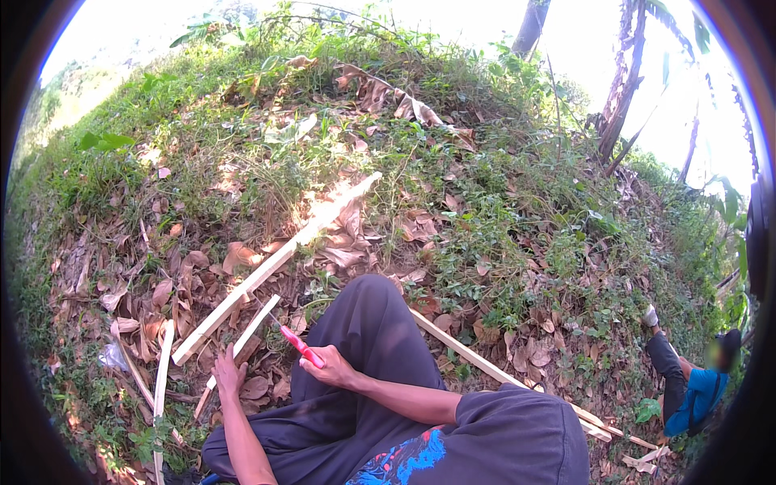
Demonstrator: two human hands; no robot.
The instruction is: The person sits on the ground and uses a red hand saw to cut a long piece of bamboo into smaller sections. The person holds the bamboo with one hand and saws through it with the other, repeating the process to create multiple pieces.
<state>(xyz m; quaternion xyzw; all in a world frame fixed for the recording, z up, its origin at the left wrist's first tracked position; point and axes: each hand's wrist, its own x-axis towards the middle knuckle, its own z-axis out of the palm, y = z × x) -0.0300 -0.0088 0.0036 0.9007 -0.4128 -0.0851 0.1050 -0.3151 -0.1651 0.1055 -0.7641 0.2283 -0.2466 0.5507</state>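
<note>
My left hand (229, 375) is closed around a pale, narrow wooden strip (259, 322). The strip slants up to the right, and its lower end shows below the hand. In my right hand (330, 368) is a red-handled tool (301, 346), gripped in front of my bent knee. Its thin, blade-like tip points up and left toward the strip's upper end, and I cannot tell whether they touch. A longer, thicker pale wooden piece (279, 260) lies on the leaves just beyond the strip.
Another wooden strip (162, 380) and a bit of clear plastic (112, 356) lie at the left. Long strips (477, 361) extend right behind my leg. A person in a blue top (702, 398) sits at the far right. Dry leaves and weeds cover the slope, with tree trunks (623, 89) above.
</note>
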